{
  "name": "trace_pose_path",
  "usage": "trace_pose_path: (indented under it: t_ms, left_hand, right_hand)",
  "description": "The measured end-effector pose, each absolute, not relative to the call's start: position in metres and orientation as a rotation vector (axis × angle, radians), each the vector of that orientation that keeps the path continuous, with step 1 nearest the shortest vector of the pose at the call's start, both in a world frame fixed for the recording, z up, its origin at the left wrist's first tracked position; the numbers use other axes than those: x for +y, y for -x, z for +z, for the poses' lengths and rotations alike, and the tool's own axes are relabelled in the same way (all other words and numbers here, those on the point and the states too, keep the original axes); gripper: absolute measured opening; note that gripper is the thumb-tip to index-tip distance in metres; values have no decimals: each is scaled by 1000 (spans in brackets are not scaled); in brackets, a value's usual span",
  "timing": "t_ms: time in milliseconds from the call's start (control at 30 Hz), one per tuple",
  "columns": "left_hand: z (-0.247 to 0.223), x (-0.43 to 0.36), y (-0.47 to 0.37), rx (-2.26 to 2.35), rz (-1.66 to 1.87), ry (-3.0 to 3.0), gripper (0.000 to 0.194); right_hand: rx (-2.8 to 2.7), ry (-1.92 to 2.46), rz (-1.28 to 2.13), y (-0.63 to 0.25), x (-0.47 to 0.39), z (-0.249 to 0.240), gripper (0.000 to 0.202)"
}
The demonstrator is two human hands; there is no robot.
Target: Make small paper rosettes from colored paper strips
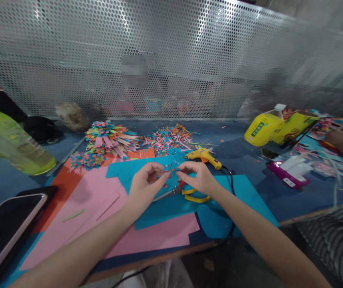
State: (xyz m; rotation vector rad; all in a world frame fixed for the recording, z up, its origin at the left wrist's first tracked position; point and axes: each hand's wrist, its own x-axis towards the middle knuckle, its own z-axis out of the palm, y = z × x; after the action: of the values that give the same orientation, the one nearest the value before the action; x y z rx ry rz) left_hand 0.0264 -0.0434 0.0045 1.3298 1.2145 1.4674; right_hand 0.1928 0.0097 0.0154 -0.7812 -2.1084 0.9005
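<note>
Between my two hands is a small blue fringed paper flower, held up over the blue paper sheets. My left hand pinches its left side with thumb and fingers. On the other side, my right hand is closed on the flower's right edge. Just below the hands lie scissors with yellow handles and their blades pointing left. A yellow glue gun rests behind my right hand, its black cord running to the right. Blue paper and pink paper spread beneath my wrists.
Fringed paper pieces are heaped at the back left, beside loose paper scraps. A phone and a green bottle lie left. Rightward are a yellow bottle, a purple-and-white power strip and another person's hand.
</note>
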Motion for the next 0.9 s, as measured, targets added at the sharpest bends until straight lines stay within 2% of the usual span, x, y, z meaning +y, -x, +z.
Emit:
trace_pose_path:
  t_ms: [700,900]
  left_hand:
    - [3,-43,-29,1173,1421,-1270,23]
    - [3,-42,-29,1178,1402,-1266,21]
  right_hand:
    - [-2119,803,868,-195,10,13,14]
    - [-2077,782,1007,-197,7,18,15]
